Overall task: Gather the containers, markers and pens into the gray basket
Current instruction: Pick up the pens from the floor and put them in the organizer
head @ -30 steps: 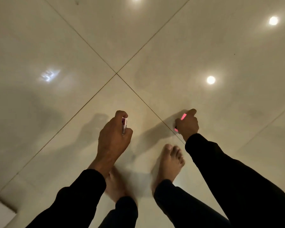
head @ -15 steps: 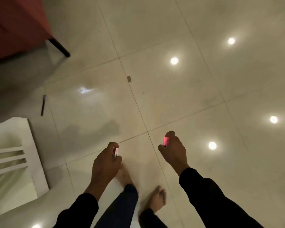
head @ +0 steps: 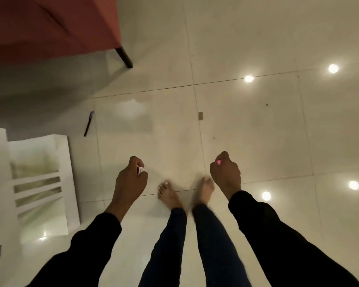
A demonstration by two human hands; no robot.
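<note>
Hands fill the lower middle of the head view, both held out over the pale tiled floor (head: 247, 125). The left hand (head: 131, 181) has its fingers curled round a small white-ended marker (head: 140, 170), of which only the tip shows between thumb and forefinger. The right hand (head: 226, 175) is closed in a fist round a pink marker (head: 218, 162); only its pink end peeps out at the top of the fist, and the rest is hidden.

A dark pen (head: 89, 123) with a bluish end lies on the floor well ahead of the left hand and off to its left, near the shadow under a red seat (head: 50, 27) with a dark leg (head: 124, 58). A white slatted piece of furniture (head: 39, 183) stands just left of the left hand, cut off at the frame's left edge.

Two bare feet (head: 168, 195) stand between the hands; the right foot is blurred. What sort of marker each hand holds is hard to make out.
</note>
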